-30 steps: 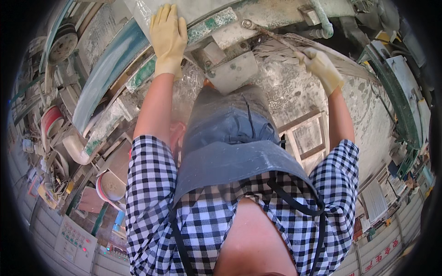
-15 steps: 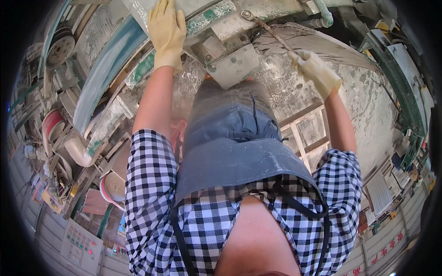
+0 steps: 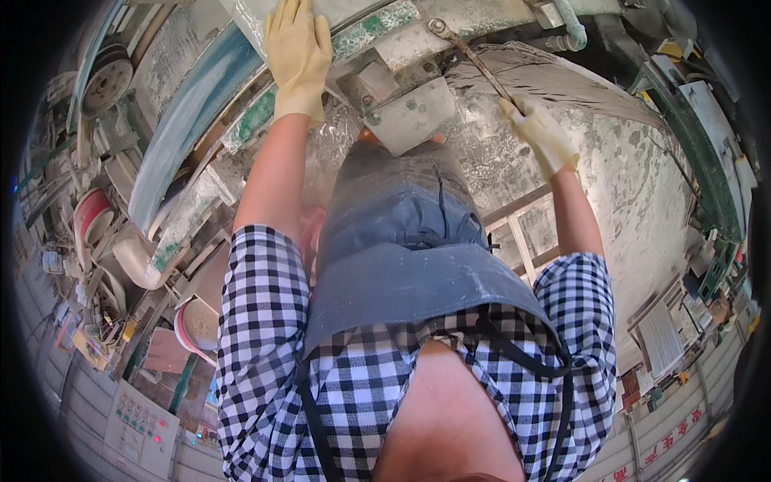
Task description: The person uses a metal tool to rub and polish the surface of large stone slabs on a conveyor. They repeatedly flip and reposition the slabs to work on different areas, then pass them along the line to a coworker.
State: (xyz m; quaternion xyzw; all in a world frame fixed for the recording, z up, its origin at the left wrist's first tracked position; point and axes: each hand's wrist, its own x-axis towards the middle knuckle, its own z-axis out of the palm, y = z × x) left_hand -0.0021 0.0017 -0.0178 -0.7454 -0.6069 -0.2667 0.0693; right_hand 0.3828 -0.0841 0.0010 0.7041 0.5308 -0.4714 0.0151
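Observation:
My left hand (image 3: 297, 60), in a cream rubber glove, lies with its fingers stretched out on a pale grey flat panel (image 3: 353, 8) at the top of the view. My right hand (image 3: 542, 136), gloved alike, is wrapped round the lower end of a long, rusty wrench (image 3: 480, 66). The round head of the wrench sits at the edge of a worn, green-and-white machine frame (image 3: 405, 42). Whether it is fitted on a bolt, I cannot tell. Below the frame juts a dusty metal bracket (image 3: 418, 116), just beyond my grey apron (image 3: 401, 281).
A blue-grey curved guard (image 3: 189, 120) stands left of my arm. Cluttered machine parts and a red-rimmed wheel (image 3: 193, 325) are farther left. A wooden frame (image 3: 530, 233) lies on the stained floor (image 3: 610, 193) at my right. A green beam (image 3: 707, 153) runs along the far right.
My right hand has swung slightly left and toward me with the wrench, whose head stays at the frame's edge. My left hand still rests on the panel.

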